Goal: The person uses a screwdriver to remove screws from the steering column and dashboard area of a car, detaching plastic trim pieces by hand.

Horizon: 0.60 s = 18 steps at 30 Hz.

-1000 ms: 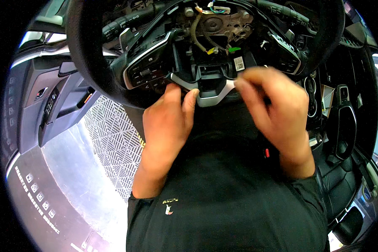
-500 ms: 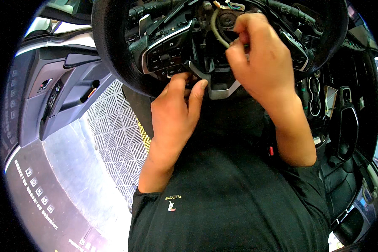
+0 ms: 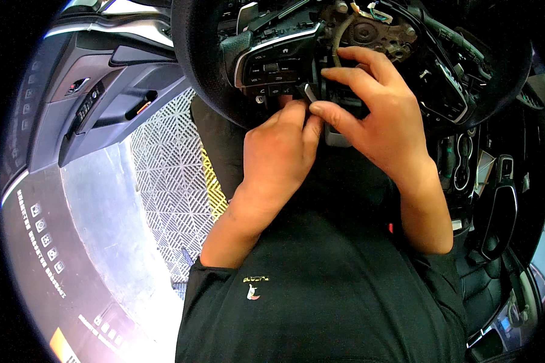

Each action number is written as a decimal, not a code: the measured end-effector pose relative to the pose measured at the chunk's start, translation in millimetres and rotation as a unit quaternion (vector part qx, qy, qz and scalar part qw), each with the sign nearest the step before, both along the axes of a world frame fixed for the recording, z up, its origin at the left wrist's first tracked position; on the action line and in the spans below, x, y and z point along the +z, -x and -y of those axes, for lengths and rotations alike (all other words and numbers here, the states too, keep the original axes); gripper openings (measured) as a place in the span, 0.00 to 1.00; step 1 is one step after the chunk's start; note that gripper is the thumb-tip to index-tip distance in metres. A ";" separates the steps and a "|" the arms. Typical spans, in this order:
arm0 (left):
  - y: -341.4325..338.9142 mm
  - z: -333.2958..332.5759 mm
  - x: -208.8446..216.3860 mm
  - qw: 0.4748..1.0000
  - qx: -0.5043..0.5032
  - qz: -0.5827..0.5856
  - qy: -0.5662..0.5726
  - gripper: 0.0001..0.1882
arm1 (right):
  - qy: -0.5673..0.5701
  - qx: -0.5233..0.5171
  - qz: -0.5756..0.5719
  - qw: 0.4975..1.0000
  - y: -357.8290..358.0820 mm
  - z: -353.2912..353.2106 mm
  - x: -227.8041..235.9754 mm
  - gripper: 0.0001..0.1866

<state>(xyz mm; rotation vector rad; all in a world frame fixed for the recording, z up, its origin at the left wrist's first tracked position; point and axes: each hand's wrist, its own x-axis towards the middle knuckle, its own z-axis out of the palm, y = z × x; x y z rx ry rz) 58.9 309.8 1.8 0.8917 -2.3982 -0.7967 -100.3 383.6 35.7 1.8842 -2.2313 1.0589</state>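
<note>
In front of me is a steering wheel [image 3: 194, 72] with its centre uncovered, showing a metal hub [image 3: 375, 37], a tan cable [image 3: 340, 39] and loose coloured wires [image 3: 378, 13]. My left hand [image 3: 278, 148] is closed at the lower edge of the left button panel [image 3: 278, 66], thumb and index finger around the silver-edged trim piece [image 3: 309, 92]; its other fingertips are hidden. Beside it, my right hand [image 3: 386, 115] spreads its fingers over the hub opening. Its thumb tip is by the trim, close to my left thumb. The right button panel [image 3: 448, 100] lies beyond my right hand.
On the left the car door [image 3: 97, 115] stands open above grated floor tiles [image 3: 169, 181]. A control stalk [image 3: 457, 39] sits behind the wheel. To the right are the centre console cup holders [image 3: 463, 160] and a black seat [image 3: 481, 290].
My right hand has gone from a pinch over the hub to spread fingers, lower and closer to my left hand. The silver-edged trim looks more tilted. The view has shifted, moving the wheel rightward.
</note>
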 end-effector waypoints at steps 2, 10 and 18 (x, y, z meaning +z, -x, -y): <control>-0.4 -0.8 -1.1 1.000 0.000 0.009 -0.004 0.07 | -0.010 0.000 0.018 1.000 -2.6 -1.1 -4.9 0.18; 2.5 -4.8 3.1 1.000 0.025 0.010 0.001 0.07 | 0.045 0.010 0.034 0.998 -14.3 1.3 -15.3 0.18; 1.9 -3.6 3.4 1.000 0.023 0.015 -0.009 0.08 | 0.058 -0.002 0.046 0.997 -14.7 1.4 -23.9 0.18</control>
